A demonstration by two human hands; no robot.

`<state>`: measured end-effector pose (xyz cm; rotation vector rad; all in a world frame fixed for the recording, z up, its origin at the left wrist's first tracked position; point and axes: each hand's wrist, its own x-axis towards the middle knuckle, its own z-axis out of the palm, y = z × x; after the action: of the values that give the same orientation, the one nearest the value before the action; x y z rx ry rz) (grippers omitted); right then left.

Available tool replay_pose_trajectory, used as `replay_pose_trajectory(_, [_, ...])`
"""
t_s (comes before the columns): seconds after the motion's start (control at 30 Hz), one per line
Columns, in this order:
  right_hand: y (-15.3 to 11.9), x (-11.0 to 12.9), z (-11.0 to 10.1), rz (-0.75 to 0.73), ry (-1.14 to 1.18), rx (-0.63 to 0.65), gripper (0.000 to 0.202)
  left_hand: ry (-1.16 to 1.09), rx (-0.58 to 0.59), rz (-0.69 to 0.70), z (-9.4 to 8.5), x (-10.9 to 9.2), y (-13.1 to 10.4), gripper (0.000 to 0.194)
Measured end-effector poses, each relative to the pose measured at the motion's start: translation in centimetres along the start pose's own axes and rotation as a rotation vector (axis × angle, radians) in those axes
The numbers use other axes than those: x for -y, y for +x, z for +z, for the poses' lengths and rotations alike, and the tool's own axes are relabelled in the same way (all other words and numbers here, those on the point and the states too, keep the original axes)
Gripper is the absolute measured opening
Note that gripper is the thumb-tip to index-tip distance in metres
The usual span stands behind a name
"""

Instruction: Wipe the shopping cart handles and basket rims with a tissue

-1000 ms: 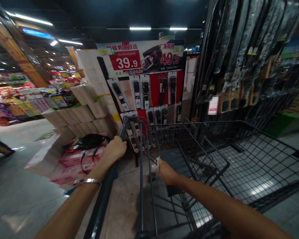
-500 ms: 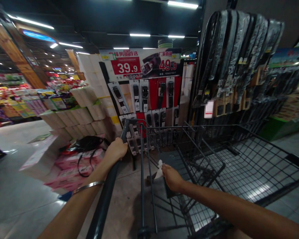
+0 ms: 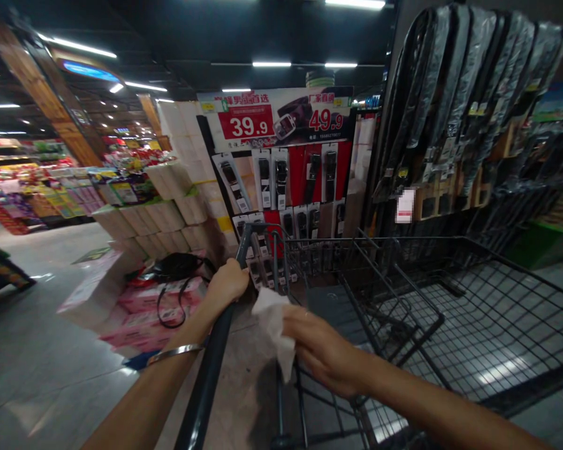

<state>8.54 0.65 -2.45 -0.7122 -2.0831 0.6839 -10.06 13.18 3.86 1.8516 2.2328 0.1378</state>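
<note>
My left hand (image 3: 228, 281), with a silver bangle on its wrist, is wrapped round the dark handlebar of a shopping cart (image 3: 216, 362). Over the cart's rear frame, just right of the handlebar, my right hand (image 3: 321, 344) grips a crumpled white tissue (image 3: 276, 322). The tissue hangs loosely from the fingers and hides part of the frame behind it. A dark grey flap (image 3: 331, 306) of the child seat lies beyond my right hand. The wire basket (image 3: 450, 312) stretches off to the right.
A belt rack (image 3: 281, 187) with a price sign stands straight ahead. Wrapped belts (image 3: 469, 94) hang at the right. On the left, a black bag (image 3: 173, 267) lies on pink boxes (image 3: 145, 325), beside stacked paper packs (image 3: 145, 222). Tiled floor (image 3: 37, 375) shows at lower left.
My right hand has moved left and nearer, towards the handlebar, and the tissue now spreads out more. My left hand keeps its grip. The view has turned slightly left.
</note>
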Motion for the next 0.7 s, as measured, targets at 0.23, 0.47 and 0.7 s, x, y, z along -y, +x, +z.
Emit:
replay_pose_trajectory(0.23, [2.3, -1.2, 1.4, -0.163, -0.403, 0.198, 0.024, 0.024, -0.022, 0.014, 0.3, 0.1, 0.1, 0.038])
replay_pose_trajectory(0.47, [8.0, -7.3, 0.0, -0.026, -0.455, 0.146, 0.027, 0.046, -0.033, 0.028, 0.4, 0.0, 0.0, 0.041])
replay_pose_trajectory(0.7, [12.8, -12.6, -0.8, 0.164, -0.476, 0.058, 0.030, 0.074, -0.038, -0.003, 0.7, 0.1, 0.0, 0.037])
